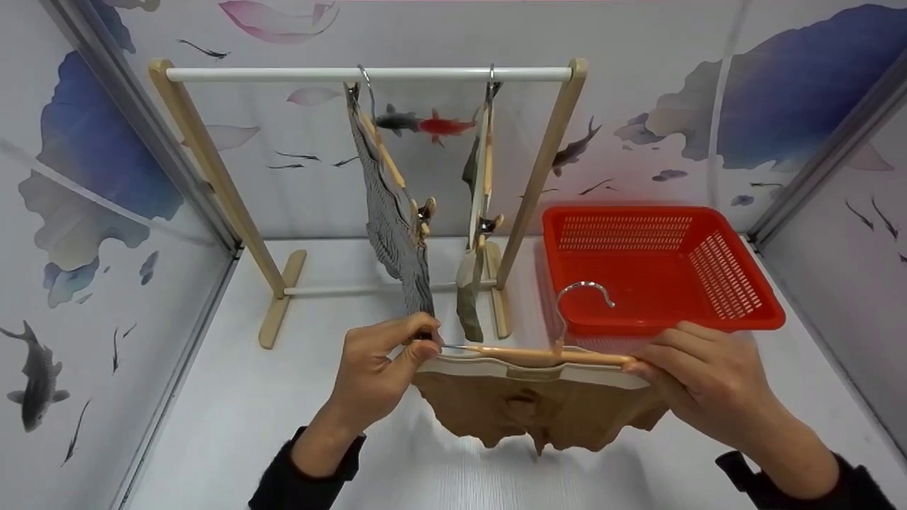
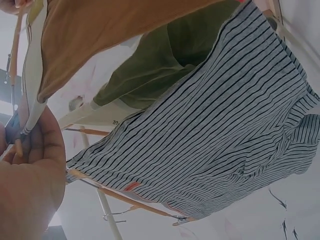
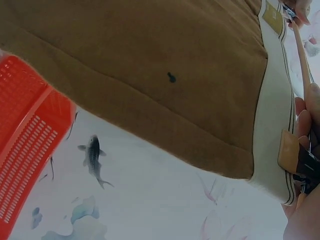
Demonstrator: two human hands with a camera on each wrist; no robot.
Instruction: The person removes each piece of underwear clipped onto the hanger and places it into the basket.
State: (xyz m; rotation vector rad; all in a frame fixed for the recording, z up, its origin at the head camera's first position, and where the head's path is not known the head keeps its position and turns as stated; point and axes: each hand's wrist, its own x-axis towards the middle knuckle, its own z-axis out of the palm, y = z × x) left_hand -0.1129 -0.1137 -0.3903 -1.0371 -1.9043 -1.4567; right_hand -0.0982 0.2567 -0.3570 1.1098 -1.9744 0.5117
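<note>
Brown shorts (image 1: pixel 482 407) with a white waistband hang from a wooden clip hanger (image 1: pixel 524 353) held level above the table. My left hand (image 1: pixel 379 365) pinches the clip at the hanger's left end, thumb against fingers; in the left wrist view the left hand (image 2: pixel 35 160) is at the waistband's corner. At the other end, my right hand (image 1: pixel 708 375) grips the hanger and waistband. A wood-and-black clip (image 3: pixel 295 155) sits on the waistband beside the right hand (image 3: pixel 305 215). The hanger's metal hook (image 1: pixel 584 285) points up.
Behind the hands stands a wooden rack with a white rail (image 1: pixel 283 74). A striped garment (image 1: pixel 390 205) and a green garment with a white waistband (image 1: pixel 469 283) hang there on clip hangers. A red basket (image 1: pixel 638 329) stands at the right rear.
</note>
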